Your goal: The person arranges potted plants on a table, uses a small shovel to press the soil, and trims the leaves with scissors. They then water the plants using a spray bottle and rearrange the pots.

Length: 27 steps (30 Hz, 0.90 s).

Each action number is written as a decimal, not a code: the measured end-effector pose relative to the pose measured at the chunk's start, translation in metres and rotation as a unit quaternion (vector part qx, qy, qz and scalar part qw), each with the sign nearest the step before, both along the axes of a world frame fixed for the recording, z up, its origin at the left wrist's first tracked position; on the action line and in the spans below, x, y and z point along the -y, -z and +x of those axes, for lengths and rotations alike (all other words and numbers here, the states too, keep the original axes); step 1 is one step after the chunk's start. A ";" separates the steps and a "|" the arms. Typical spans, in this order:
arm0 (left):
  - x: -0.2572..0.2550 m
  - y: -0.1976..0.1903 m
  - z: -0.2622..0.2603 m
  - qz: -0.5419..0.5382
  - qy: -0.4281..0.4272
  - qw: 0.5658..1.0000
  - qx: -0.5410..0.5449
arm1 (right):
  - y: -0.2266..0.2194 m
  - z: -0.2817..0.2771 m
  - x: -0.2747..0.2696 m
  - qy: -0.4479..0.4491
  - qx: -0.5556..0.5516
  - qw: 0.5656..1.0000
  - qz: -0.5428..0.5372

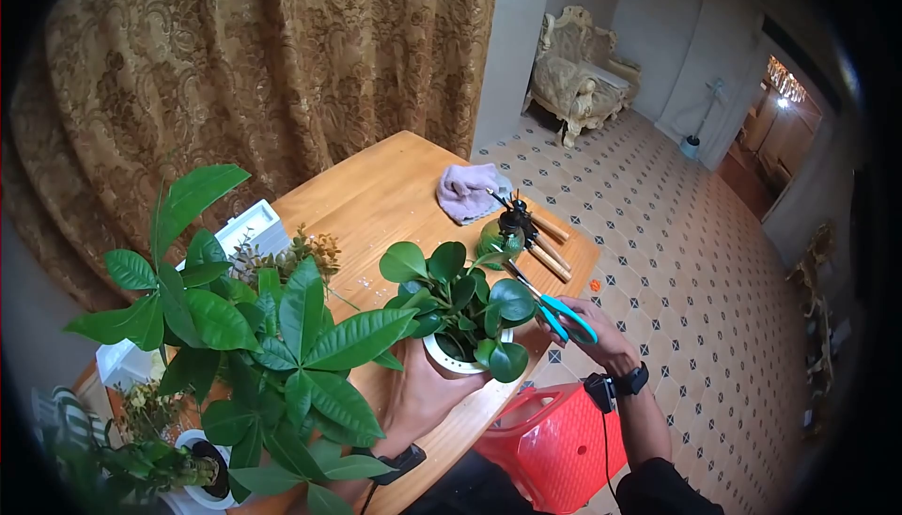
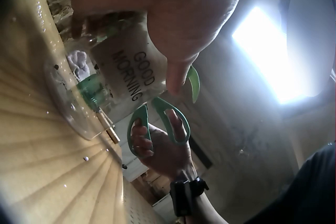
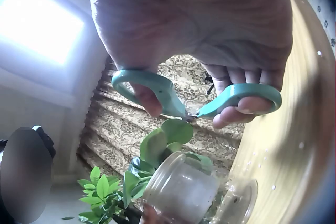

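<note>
Right hand (image 1: pixel 601 338) gripping scissors (image 1: pixel 567 319), handles spread

Large plant (image 1: pixel 305 355): crowding the left hand (image 1: pixel 432 397) from its left, leaves spreading over the wrist!
Tabletop (image 1: pixel 362 186): beyond the gripped pot (image 1: pixel 456 365), there's a lane between bushy sprigs (image 1: pixel 315 250) and cloth (image 1: pixel 467 193).
Wooden-handled tools (image 1: pixel 552 259): blocking just ahead of the scissors (image 1: pixel 569 319).
Floor side: open air right of the right hand (image 1: pixel 601 338).
Red stool (image 1: pixel 554 444): obstructing below.

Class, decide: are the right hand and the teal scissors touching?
Touching: in the right wrist view, the right hand has thumb and fingers through the loops of the teal scissors.
</note>
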<state>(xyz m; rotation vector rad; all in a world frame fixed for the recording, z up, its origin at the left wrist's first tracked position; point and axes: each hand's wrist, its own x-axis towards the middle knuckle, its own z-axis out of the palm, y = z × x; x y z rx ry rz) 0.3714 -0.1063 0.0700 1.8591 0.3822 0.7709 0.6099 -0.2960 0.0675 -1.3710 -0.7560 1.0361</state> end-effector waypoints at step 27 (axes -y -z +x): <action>-0.006 -0.003 -0.002 -0.058 0.026 0.997 0.042 | -0.143 0.049 -0.053 -0.093 0.405 0.903 -0.106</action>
